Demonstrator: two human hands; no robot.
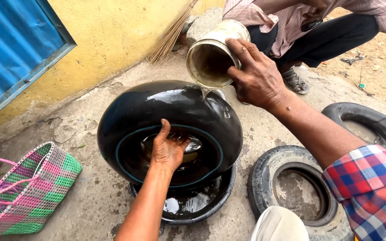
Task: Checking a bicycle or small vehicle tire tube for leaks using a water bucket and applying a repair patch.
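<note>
From the head camera, looking down, we have our left hand (168,149) spread flat, fingers apart, pressed against the inner wall of a black inflated inner tube (170,129) that stands tilted in a shallow black basin (193,207) of water on the concrete floor (90,196). Our right hand (255,78) is clamped around the side of a grimy pale can (211,56), tipped just above the tube's top edge, and a thin stream of water (205,93) runs from its lip onto the rubber.

We judge the tube to be light, soft and springy, and its wet, glossy skin looks slippery, so an open palm inside the ring, as our left hand has it, seems the surer hold; gripping the fat outer curve would likely slide. The can looks stiff and moderately heavy with liquid, best wrapped around its body.

Beyond our right hand a person crouches in a striped shirt (287,18). Below our right forearm lies a worn tyre (264,178), and further out to the right another tube (371,125). Well off beyond our left arm sits a pink-and-green woven basket (36,187).
</note>
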